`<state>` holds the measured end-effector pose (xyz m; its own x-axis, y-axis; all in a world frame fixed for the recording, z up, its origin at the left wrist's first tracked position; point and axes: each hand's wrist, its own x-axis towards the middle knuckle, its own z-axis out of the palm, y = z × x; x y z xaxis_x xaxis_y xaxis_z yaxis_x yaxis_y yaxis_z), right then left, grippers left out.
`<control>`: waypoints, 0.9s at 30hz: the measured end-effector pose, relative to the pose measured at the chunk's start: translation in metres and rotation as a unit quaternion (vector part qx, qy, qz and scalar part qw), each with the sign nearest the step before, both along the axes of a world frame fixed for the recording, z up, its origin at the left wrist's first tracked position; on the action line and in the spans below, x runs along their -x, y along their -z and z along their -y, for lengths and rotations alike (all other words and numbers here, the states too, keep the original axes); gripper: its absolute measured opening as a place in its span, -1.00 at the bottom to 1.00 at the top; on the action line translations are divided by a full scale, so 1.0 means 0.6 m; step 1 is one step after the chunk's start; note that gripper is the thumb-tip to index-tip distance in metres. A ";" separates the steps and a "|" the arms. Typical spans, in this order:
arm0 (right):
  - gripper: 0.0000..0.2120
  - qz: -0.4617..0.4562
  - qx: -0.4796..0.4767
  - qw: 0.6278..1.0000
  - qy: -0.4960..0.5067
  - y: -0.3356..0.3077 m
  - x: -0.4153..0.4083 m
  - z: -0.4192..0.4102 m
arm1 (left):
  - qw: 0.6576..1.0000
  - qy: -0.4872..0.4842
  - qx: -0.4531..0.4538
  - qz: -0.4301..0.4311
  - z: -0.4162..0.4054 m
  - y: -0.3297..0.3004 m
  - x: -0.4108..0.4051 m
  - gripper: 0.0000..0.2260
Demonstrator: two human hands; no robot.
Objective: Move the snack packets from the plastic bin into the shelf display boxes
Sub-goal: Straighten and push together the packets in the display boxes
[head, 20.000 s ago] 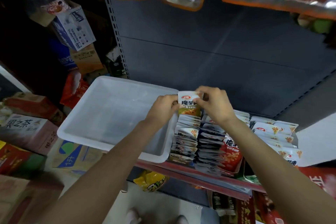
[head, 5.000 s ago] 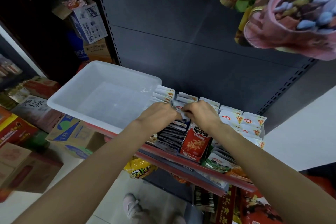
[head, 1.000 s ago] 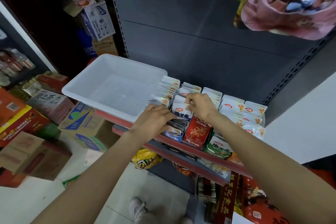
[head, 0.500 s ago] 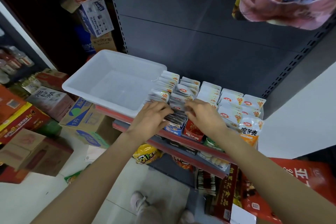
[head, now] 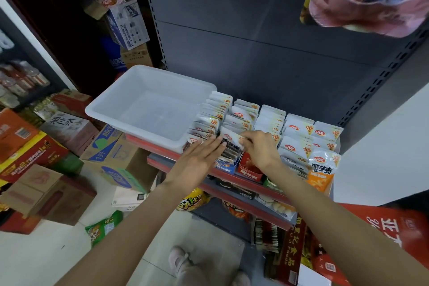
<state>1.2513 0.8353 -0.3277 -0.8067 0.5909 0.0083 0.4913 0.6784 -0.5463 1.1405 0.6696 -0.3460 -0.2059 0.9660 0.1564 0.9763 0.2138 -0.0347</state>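
Plastic bin (head: 130, 109): translucent white, on the red-edged shelf (head: 162, 160), nothing visible inside it.
Snack packets (head: 269, 123): rows standing upright, packed just right of the bin, running from shelf front toward the grey back panel (head: 267, 53).
Display boxes: blue box (head: 226, 166) and red box (head: 249, 169) at the shelf front, right of the bin's near corner; both hold packets.
Left hand (head: 199, 158): fingers straight and together, tips laid on the packet tops just beside the bin's front right corner; grasps nothing.
Right hand (head: 261, 148): right of the left hand, fingers curled, pinching the top edge of one white packet (head: 229, 136) in the row behind the blue box.
Orange packet (head: 321, 174): upright at the shelf front, far from the bin.
Cartons (head: 46, 169): stacked on the floor below and left of the bin.
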 end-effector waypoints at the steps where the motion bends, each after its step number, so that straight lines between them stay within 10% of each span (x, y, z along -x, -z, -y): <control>1: -0.69 -0.005 0.000 1.000 0.012 -0.002 -0.001 0.000 | 1.000 -0.007 0.016 0.002 -0.002 0.003 -0.002 -0.42; 7: -0.76 0.074 -0.045 0.996 -0.030 0.001 0.011 0.009 | 0.998 -0.030 0.038 0.026 -0.022 0.009 0.000 -0.28; 11: -0.78 -0.034 0.005 0.999 -0.006 -0.016 -0.023 0.019 | 0.997 -0.016 0.058 0.057 -0.014 0.001 0.002 -0.18; 27: -0.65 -0.052 0.018 0.998 0.021 0.020 -0.036 0.062 | 0.971 -0.153 -0.093 0.156 -0.029 -0.015 -0.022 -0.54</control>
